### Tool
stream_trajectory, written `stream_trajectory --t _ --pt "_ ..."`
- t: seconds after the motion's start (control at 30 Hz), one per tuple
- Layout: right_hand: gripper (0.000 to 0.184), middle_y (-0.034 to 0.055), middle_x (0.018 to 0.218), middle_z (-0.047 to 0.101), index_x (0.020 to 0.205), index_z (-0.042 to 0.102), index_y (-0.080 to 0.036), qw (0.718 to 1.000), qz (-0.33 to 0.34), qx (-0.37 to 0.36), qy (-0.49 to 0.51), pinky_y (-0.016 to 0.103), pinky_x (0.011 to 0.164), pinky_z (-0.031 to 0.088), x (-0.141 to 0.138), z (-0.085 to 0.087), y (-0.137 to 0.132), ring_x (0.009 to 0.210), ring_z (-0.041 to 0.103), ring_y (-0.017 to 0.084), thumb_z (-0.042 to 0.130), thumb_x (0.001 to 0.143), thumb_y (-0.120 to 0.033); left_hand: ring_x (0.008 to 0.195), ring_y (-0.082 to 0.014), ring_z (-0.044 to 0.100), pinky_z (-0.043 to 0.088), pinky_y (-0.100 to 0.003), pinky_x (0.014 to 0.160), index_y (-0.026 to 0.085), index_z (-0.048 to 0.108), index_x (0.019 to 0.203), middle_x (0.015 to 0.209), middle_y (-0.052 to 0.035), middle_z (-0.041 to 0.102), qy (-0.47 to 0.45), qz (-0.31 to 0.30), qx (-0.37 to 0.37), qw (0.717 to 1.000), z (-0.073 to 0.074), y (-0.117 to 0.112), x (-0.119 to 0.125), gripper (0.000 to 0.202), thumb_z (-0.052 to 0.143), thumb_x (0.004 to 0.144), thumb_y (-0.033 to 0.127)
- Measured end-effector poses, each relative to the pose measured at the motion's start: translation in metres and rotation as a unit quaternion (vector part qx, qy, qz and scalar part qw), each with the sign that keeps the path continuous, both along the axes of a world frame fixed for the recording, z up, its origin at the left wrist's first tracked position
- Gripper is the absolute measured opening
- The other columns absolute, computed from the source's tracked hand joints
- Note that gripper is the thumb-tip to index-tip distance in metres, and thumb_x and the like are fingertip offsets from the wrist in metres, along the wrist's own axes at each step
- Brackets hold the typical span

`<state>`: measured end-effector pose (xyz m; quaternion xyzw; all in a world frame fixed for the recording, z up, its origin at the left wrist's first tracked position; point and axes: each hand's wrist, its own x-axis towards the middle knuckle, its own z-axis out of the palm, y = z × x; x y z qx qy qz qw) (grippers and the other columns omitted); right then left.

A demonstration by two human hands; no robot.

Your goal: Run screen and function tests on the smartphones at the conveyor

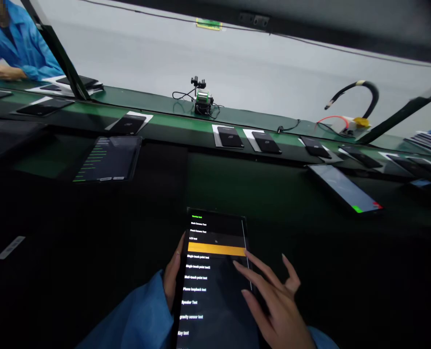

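Observation:
A tablet [215, 300] stands upright in the frame before me, its dark screen listing tests such as "LCD test" and "Speaker Test". One row near the top is lit orange. My left hand [173, 276] grips the tablet's left edge, with most of its fingers hidden behind. Over the right side of the screen is my right hand [273, 300], its fingers spread. Its index fingertip is at the right end of the orange row; whether it touches the glass I cannot tell.
Another tablet [108, 160] with green lines lies at left, and one with a white screen [346, 186] at right. Several dark devices on white sheets, such as one device [230, 137], line the green shelf [146, 104]. A small camera stand [202, 99] is behind. A person in blue [19, 43] sits far left.

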<state>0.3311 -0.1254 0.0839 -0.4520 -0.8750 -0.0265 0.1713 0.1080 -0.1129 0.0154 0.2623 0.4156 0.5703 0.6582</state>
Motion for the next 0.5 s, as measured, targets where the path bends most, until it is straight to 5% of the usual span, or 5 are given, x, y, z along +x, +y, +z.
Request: stream_trajectory --t 0.17,0.27,0.4,0.5 --pt "0.016 -0.0048 0.095 0.070 0.103 0.055 -0.025 0.999 -0.016 -0.039 0.006 0.035 0.116 -0.006 0.022 0.008 -0.024 0.103 0.064 0.015 0.058 0.089 -0.032 0.144 -0.0181 0.022 0.015 -0.035 0.121 0.035 0.045 0.135 0.150 0.0086 0.039 0.031 -0.014 0.003 0.999 -0.008 -0.002 -0.004 0.050 0.037 0.090 0.055" --pt "0.023 -0.0078 0.081 0.065 0.094 0.053 -0.026 0.995 0.014 -0.094 0.024 0.029 0.115 -0.004 0.025 0.006 -0.043 0.095 0.065 0.013 0.064 0.083 -0.043 0.143 -0.0190 0.025 0.013 -0.036 0.121 0.036 0.046 0.134 0.149 0.0091 0.041 0.039 -0.002 -0.006 0.999 -0.008 -0.002 -0.004 0.051 0.038 0.088 0.058" --pt "0.041 -0.0035 0.084 0.064 0.094 0.056 -0.026 0.991 0.010 -0.104 0.083 0.033 0.116 0.001 0.012 -0.015 -0.073 0.098 0.063 0.014 0.042 0.089 -0.064 0.143 -0.0197 0.024 0.009 -0.037 0.122 0.034 0.048 0.133 0.149 0.0076 0.041 0.061 0.023 -0.025 0.998 -0.006 -0.001 -0.003 0.056 0.043 0.085 0.062" --pt "0.039 -0.0017 0.091 0.067 0.091 0.059 -0.027 0.991 -0.021 -0.053 0.122 0.038 0.117 0.006 -0.008 -0.033 -0.089 0.105 0.060 0.013 0.030 0.098 -0.052 0.143 -0.0211 0.024 0.009 -0.039 0.122 0.032 0.046 0.135 0.151 0.0047 0.039 0.067 0.023 -0.026 0.997 -0.008 0.000 -0.004 0.059 0.044 0.084 0.062"
